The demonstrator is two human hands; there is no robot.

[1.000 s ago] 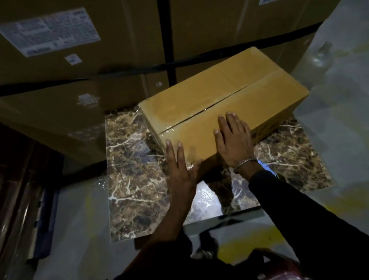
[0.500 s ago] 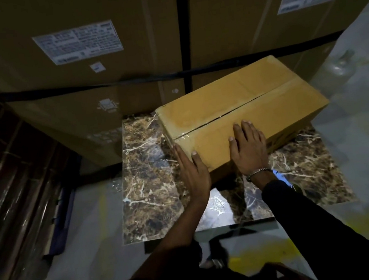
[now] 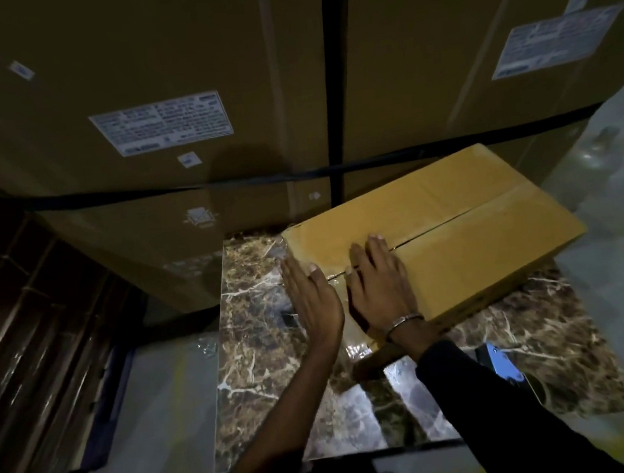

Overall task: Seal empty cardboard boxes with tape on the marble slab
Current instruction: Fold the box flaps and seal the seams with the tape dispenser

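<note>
Cardboard box (image 3: 459, 243) lying skewed across the far right part of the marble slab (image 3: 262, 358), far end hanging past the slab's edge, top flaps met along a dark centre seam. Right hand (image 3: 380, 287) flat on the lid at the near end, fingers straight across the seam; left hand (image 3: 311, 298) straight-fingered against the near left end face. Both spread, clamped on nothing. Glossy film near the near corner, probably clear tape; extent hard to tell in the dim light.

Risks, as judgement: flaps springing apart if the pressing palm lifts before tape is rubbed down; empty, light box skidding on polished stone under a sideways push; overhanging end tipping under weight placed far out; tape wrinkling or missing the seam in poor light.

Surface: glossy brown marble with white veins, low on a pale floor (image 3: 161, 428). Blue object (image 3: 506, 367) near the right forearm, unidentifiable. Behind: tall strapped cartons (image 3: 168, 77) with white labels. Dark slatted stack (image 3: 19, 308) at left.
</note>
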